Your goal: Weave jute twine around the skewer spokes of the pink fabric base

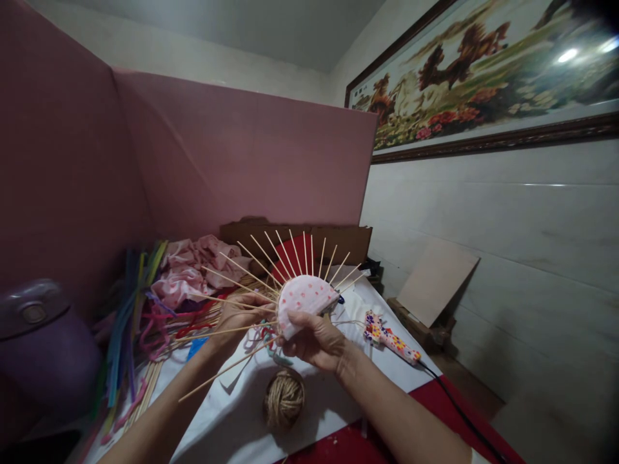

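A half-round pad covered in pink dotted cloth (pixel 309 293) is held up over the table, with several thin wooden sticks (pixel 265 254) fanning out from its curved edge. My right hand (pixel 316 338) grips the pad at its lower part, thumb on the front face. At the pad's left edge, my left hand (pixel 246 312) has its fingers closed among the sticks; its fingertips are partly hidden, and it seems to pinch one near its base. Below both hands lies a ball of twine (pixel 284 398). A flower-patterned glue gun (pixel 391 338) rests to the right, its black cord trailing off the table.
Pink cloth (pixel 193 267), colored pipe cleaners (pixel 123 322) and loose sticks pile up at the left. A purple lidded container (pixel 43 348) stands at far left. Cardboard (pixel 348 241) lines the back, and a flat board (pixel 432 280) leans against the right wall.
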Demonstrator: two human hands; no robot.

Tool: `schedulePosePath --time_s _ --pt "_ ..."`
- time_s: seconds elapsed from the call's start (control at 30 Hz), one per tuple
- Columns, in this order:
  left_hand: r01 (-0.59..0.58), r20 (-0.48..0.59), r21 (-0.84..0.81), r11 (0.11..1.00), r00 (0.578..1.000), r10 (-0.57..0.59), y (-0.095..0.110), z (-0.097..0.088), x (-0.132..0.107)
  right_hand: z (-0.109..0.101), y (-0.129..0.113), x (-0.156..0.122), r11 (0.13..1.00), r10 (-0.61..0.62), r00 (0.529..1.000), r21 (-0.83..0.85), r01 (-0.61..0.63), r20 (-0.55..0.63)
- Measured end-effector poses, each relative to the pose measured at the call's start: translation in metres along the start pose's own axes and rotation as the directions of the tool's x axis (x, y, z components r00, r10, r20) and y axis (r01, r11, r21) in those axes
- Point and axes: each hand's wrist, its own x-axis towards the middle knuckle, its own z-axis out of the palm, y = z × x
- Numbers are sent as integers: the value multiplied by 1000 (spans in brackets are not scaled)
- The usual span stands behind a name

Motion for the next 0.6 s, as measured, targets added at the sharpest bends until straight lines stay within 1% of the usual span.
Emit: schedulePosePath --time_s 0.13,0.23,0.33,0.47,0.53,0.6 --pt "-9 -11 43 999 1000 9 0 -1 0 -2 0 1 1000 -13 1000 0 13 -6" --pt "-57 -2 118 991 998 57 0 -3 2 -2 1 0 1000 -23 999 -15 23 -26" --pt "-150 25 174 973 989 148 -3 -6 3 0 0 -1 998 -52 998 -25 51 -43" --pt "-317 52 269 909 948 315 -8 -10 4 1 0 -2 994 -108 994 -9 107 -29" --pt "-366 69 312 877 929 363 -8 -9 4 1 0 -2 992 -122 992 -18 122 -22" --pt "-388 87 355 850 919 384 -7 -6 2 0 1 -2 992 -122 993 -45 122 -7"
